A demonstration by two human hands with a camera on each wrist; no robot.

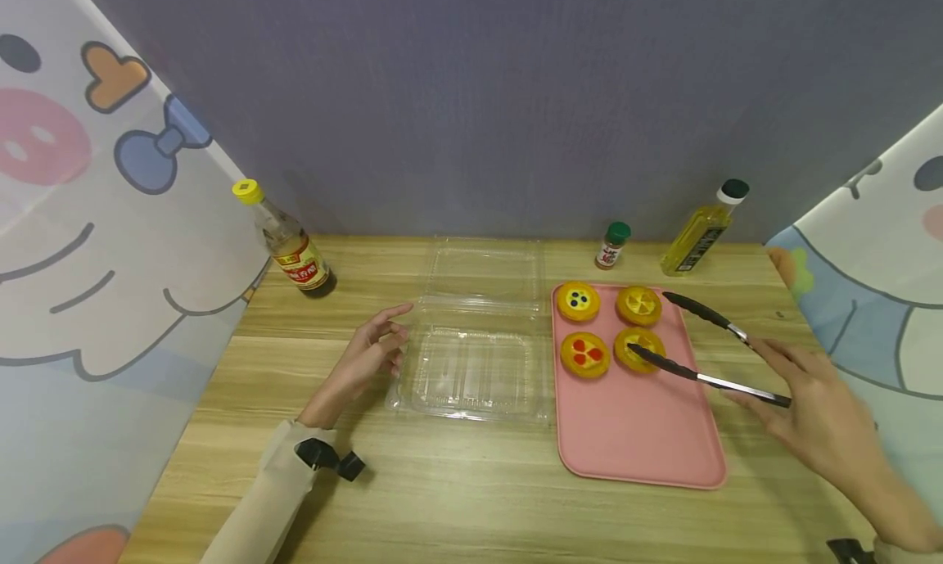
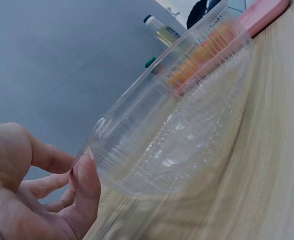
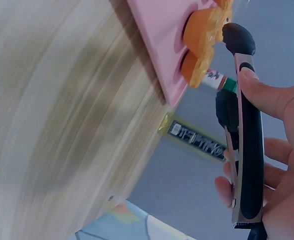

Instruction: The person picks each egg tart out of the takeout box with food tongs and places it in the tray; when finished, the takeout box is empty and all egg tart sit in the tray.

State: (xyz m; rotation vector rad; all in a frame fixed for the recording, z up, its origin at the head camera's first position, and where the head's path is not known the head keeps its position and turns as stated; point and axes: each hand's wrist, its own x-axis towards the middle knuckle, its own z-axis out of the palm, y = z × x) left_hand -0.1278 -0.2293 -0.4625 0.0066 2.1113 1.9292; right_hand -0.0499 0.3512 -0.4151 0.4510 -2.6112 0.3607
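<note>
My left hand (image 1: 368,354) pinches the left rim of a clear plastic clamshell box (image 1: 471,372) between thumb and fingers. The box lies with its lid (image 1: 485,271) folded back. My right hand (image 1: 825,412) holds black-tipped metal tongs (image 1: 707,380), their arms spread apart. Several small round tarts stand on a pink tray (image 1: 637,433). One tong tip is over the near right tart (image 1: 633,339); the other is right of the far right tart (image 1: 639,305). On the left are a blue-dotted tart (image 1: 578,301) and a red-topped tart (image 1: 585,354). Whether the tongs touch any tart, I cannot tell.
A brown sauce bottle (image 1: 298,257) with a yellow cap stands at the back left. Behind the tray are a small green-capped jar (image 1: 611,246) and an oil bottle (image 1: 700,232). A grey wall (image 1: 471,106) rises along the wooden table's (image 1: 442,498) back edge.
</note>
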